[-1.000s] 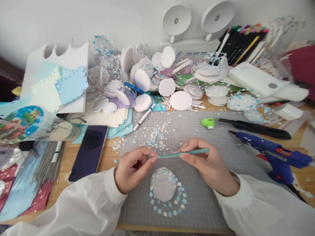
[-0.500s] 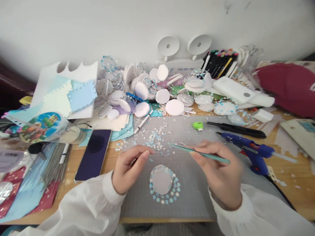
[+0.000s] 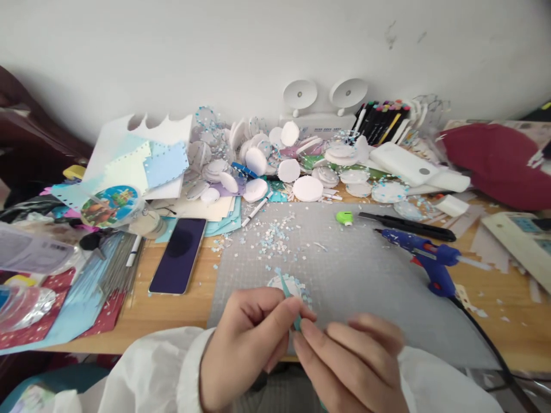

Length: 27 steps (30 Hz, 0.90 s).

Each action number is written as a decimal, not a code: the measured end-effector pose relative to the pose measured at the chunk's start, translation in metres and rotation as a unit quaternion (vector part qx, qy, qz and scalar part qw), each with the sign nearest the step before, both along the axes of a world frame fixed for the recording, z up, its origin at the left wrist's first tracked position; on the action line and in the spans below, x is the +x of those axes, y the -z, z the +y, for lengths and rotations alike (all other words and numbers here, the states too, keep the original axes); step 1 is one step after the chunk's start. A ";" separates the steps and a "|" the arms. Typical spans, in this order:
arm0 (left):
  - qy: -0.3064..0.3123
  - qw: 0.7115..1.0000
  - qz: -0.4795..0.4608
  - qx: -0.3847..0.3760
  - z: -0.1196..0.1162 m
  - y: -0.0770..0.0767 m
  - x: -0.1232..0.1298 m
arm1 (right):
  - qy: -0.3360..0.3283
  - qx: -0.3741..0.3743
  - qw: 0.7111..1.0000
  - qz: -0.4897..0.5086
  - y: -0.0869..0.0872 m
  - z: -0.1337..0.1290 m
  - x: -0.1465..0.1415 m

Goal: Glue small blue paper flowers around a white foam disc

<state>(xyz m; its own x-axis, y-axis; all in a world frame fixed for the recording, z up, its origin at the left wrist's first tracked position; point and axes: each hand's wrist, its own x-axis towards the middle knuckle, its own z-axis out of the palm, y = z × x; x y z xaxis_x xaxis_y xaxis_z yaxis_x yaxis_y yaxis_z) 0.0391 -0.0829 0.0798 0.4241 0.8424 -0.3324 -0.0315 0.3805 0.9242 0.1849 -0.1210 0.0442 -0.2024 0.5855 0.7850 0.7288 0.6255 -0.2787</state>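
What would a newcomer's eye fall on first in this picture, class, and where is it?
Probably the left hand and right hand, close together at the near side of the grey mat, with a slim teal tool in the left fingers. Behind, white discs crowd along the wall. A blue glue gun lies to the right, a phone to the left.

The tweezers (image 3: 284, 287) are teal. The cutting mat (image 3: 365, 275) is grey, apparently gridded, with pale-blue and white confetti (image 3: 275, 236) toward its far left corner; near its right edge, a blue glue gun (image 3: 426, 252).
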 end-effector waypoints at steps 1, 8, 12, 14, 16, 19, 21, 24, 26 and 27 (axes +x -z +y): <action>-0.009 1.000 0.004 0.002 -0.001 0.001 0.000 | -0.011 0.009 1.000 -0.005 0.000 0.002 0.000; -0.048 0.998 0.032 0.030 -0.009 0.015 -0.028 | 0.004 -0.133 0.989 0.067 0.022 0.010 0.029; -0.062 0.995 0.078 0.019 -0.013 0.030 -0.046 | 0.003 -0.453 0.871 0.190 0.042 0.013 0.037; -0.066 0.993 0.094 0.014 -0.014 0.036 -0.050 | -0.033 -0.534 0.814 0.224 0.045 0.017 0.035; -0.062 0.993 0.103 0.012 -0.014 0.039 -0.050 | -0.061 -0.563 0.787 0.245 0.045 0.022 0.033; -0.058 0.992 0.113 0.018 -0.011 0.040 -0.049 | -0.062 -0.552 0.783 0.281 0.041 0.029 0.030; -0.063 0.991 0.117 0.031 -0.007 0.041 -0.048 | -0.044 -0.521 0.800 0.295 0.039 0.034 0.030; -0.063 0.991 0.107 0.059 0.002 0.046 -0.046 | -0.026 -0.475 0.834 0.280 0.038 0.037 0.034; -0.059 0.990 0.098 0.078 0.010 0.050 -0.043 | -0.011 -0.456 0.850 0.262 0.038 0.036 0.041; -0.057 0.990 0.095 0.085 0.015 0.052 -0.041 | 0.007 -0.445 0.857 0.260 0.037 0.034 0.047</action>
